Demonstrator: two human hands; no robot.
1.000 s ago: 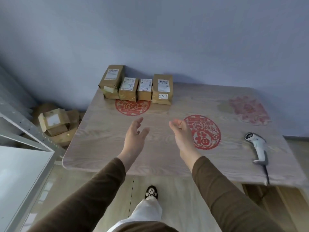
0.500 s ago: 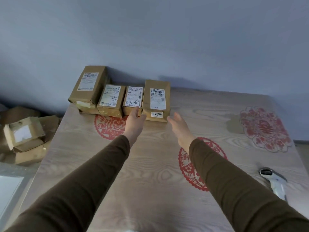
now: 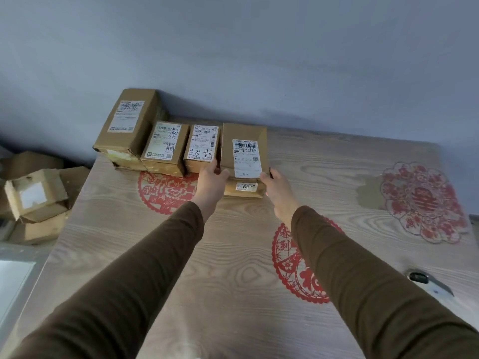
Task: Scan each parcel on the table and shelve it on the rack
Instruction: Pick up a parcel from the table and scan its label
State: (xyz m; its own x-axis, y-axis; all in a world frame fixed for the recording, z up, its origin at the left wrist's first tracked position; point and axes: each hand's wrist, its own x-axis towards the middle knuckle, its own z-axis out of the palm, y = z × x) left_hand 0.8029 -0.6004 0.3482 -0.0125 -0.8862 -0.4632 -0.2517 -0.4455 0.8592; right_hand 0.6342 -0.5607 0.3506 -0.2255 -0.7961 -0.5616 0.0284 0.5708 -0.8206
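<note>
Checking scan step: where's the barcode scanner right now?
Head view, lower right: the scanner lies on the table, right of the person's right sleeve, untouched by either hand.

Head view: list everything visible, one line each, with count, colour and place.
Parcels on table: four, brown with white labels, in a row at the far left edge; rightmost parcel is in both hands' grip.
Table: one, pale wood grain, fills the foreground.
Paper-cut decorations: three, red, flat on the tabletop; one at far right.
Scanner: one, white and black, right edge, partly cut off.
Boxes on floor: several, brown, left of the table.
Rack: grey, lower left corner.
Wall: blue-grey, behind.
Left hand: on the parcel's left side.
Right hand: on its right side.
</note>
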